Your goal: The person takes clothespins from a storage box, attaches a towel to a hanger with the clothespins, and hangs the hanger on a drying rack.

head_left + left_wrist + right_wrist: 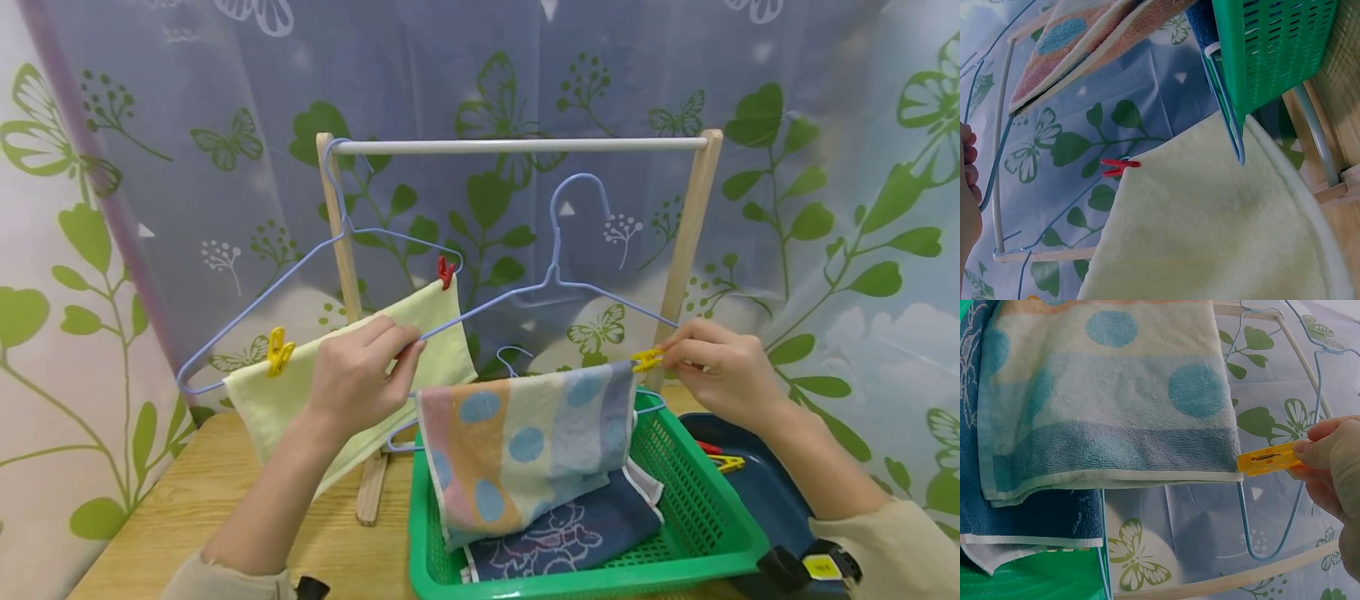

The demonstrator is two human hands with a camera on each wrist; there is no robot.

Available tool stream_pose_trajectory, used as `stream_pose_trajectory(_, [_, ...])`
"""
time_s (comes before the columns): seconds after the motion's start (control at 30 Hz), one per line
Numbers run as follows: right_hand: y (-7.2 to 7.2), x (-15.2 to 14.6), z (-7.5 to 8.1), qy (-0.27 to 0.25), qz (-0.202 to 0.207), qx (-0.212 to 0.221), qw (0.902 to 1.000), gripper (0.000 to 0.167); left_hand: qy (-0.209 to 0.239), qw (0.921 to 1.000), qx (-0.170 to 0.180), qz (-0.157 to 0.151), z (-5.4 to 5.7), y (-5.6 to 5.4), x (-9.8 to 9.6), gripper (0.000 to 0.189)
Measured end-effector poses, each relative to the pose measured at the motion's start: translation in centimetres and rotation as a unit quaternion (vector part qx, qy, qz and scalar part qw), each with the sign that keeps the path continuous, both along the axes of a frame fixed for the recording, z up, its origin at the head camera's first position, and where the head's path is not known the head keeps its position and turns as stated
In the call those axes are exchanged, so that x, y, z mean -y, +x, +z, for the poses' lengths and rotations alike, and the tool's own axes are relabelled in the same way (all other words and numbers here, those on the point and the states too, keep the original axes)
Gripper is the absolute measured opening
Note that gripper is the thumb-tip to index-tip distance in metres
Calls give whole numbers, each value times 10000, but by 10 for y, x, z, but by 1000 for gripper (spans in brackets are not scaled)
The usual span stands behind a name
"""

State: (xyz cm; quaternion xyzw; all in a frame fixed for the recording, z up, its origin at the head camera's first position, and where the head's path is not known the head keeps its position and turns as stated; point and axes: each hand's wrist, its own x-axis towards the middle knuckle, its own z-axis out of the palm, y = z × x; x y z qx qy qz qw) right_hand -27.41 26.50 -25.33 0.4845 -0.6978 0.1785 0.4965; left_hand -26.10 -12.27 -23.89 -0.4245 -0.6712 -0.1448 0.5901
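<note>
My left hand point(363, 375) grips the left arm of a blue clothes hanger point(556, 250), held up in front of the rack. Over its lower bar hangs a striped towel with blue dots point(525, 446). At the towel's right corner, my right hand point(723, 371) pinches a yellow clothespin point(1267, 460) between thumb and fingers. The pin's tip meets the towel edge; whether it bites the bar is hard to see. Behind my left hand, a pale yellow towel point(1197, 219) hangs from another hanger point(262, 292), with a red clothespin point(446, 272) and a yellow clothespin point(280, 352) on it.
A wooden rack with a white rod point(517, 146) stands on the wooden table point(187, 492). Beneath the dotted towel is a green basket point(720, 508) with a dark blue towel point(570, 533) and a hanger. A dark tray point(772, 467) with clothespins lies at right.
</note>
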Motion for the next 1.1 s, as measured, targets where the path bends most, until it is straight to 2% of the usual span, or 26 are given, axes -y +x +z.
stream_pose_trajectory(0.43, [-5,4,3,454,279,-225,9983,39,-30,9999,-97,-17,0,0,0,13])
stream_pose_trajectory(0.73, [-5,5,4,631,99,12,9980,29,60,9984,-504,-239,-2,-1,-1,19])
stream_pose_trajectory(1.1, [1,8,7,605,36,271,9978,36,184,9961,-804,-324,-3,-2,-2,24])
